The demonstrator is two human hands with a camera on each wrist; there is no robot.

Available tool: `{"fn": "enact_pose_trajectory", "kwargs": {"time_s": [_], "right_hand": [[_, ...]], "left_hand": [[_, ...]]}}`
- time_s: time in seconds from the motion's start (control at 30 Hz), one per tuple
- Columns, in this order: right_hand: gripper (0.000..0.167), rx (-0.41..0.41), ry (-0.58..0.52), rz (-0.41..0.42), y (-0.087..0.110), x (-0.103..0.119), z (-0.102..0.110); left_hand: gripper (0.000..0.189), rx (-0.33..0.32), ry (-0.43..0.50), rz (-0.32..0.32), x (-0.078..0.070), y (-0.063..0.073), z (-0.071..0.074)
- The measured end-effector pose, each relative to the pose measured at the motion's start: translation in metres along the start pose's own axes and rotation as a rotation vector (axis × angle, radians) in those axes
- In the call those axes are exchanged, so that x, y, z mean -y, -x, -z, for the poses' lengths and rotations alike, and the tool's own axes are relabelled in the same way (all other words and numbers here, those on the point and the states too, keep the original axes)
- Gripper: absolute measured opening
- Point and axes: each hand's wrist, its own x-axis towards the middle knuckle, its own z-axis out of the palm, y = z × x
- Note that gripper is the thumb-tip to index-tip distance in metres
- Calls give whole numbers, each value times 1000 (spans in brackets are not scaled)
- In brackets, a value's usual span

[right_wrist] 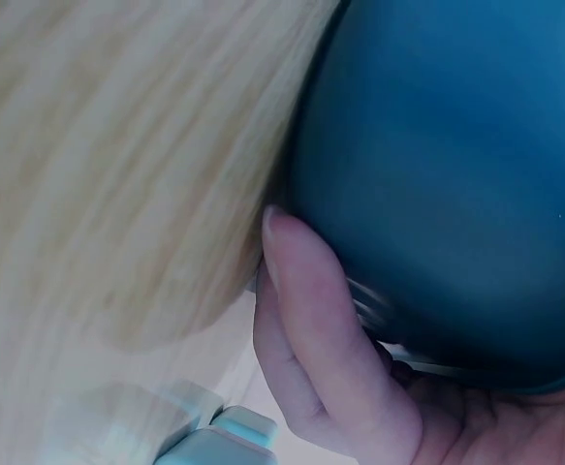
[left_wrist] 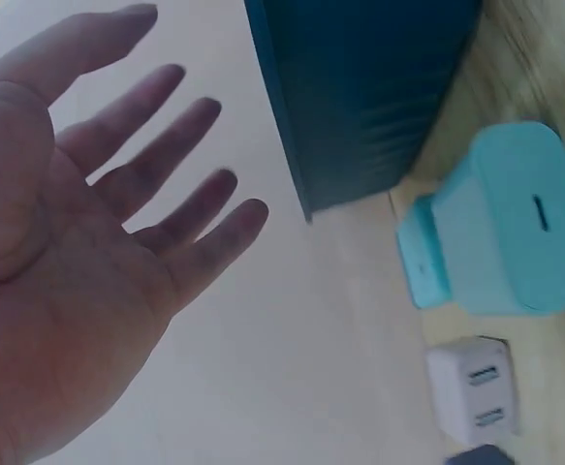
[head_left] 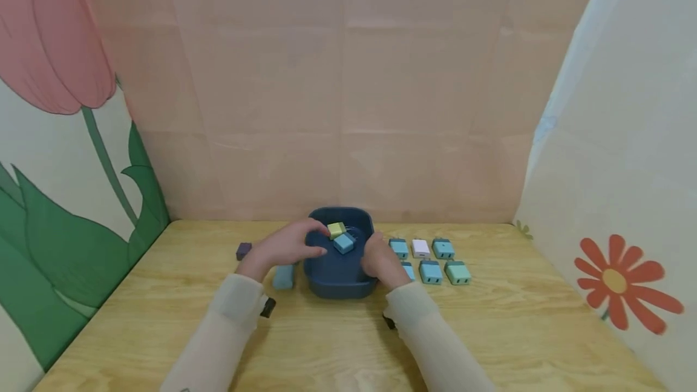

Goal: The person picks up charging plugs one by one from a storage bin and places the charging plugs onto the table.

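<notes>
A dark blue plastic bin (head_left: 342, 290) stands on the table, holding a yellow charger block (head_left: 336, 230) and a light blue charger block (head_left: 343, 243). My right hand (head_left: 381, 260) grips the bin's right side; in the right wrist view its fingers (right_wrist: 306, 300) curl against the outer wall. At the left rim is my left hand (head_left: 288, 242), its fingers spread and nothing held between them. The left wrist view shows that palm facing the camera, apart from the bin's wall (left_wrist: 360, 87).
Right of the bin, charger blocks stand in two rows, among them a white one (head_left: 420, 248) and a green one (head_left: 458, 273). To the left are a light blue charger block (head_left: 283, 277), partly behind the left wrist, and a dark purple one (head_left: 244, 251). A pink backdrop (head_left: 343, 107) rises behind.
</notes>
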Motion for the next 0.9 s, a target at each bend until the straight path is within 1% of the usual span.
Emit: {"fn": "enact_pose_trajectory", "kwargs": {"time_s": [0.07,0.1,0.13,0.17,0.2,0.23,0.3,0.33,0.37,0.47,0.53,0.63,0.7,0.77,0.9], "right_hand": [[85,0,-7,-9,-3,-1,-1],[85,-2,2,-4,-8,-5,-4],[85,1,-5,-16,-2,-2,-1],[84,2,-2,-18,2,-1,1],[84,0,-7,-20,11,2,5],[83,-1,-1,-13,16,3,7],[81,-6,6,-1,21,4,9],[80,-5,-1,-7,27,8,12],[80,-10,6,0,27,7,12],[81,-16,13,-5,16,4,6],[81,-20,24,12,-4,-5,-4],[83,-11,14,11,-13,-8,-10],[81,-14,15,12,-15,-8,-10],[80,-12,0,-2,1,0,-2],[74,-25,8,11,23,7,9]], "left_hand": [[44,35,-62,-39,-6,-8,-2],[45,54,-96,-51,-9,-12,-3],[45,73,-127,-58,-11,-17,-5],[47,94,-157,-64,-14,-21,-6],[47,112,-177,-66,-16,-25,-8],[49,134,-194,-66,-19,-29,-10],[52,174,-227,-70,-23,-37,-14],[53,190,-246,-74,-24,-41,-16],[55,202,-264,-80,-24,-46,-18],[57,225,-320,-73,-22,-56,-25],[58,231,-348,-44,-20,-63,-28],[59,239,-365,-3,-16,-69,-33],[60,246,-370,7,-14,-72,-35],[60,257,-376,-1,-12,-75,-36],[60,282,-378,-25,-11,-78,-40]]}}
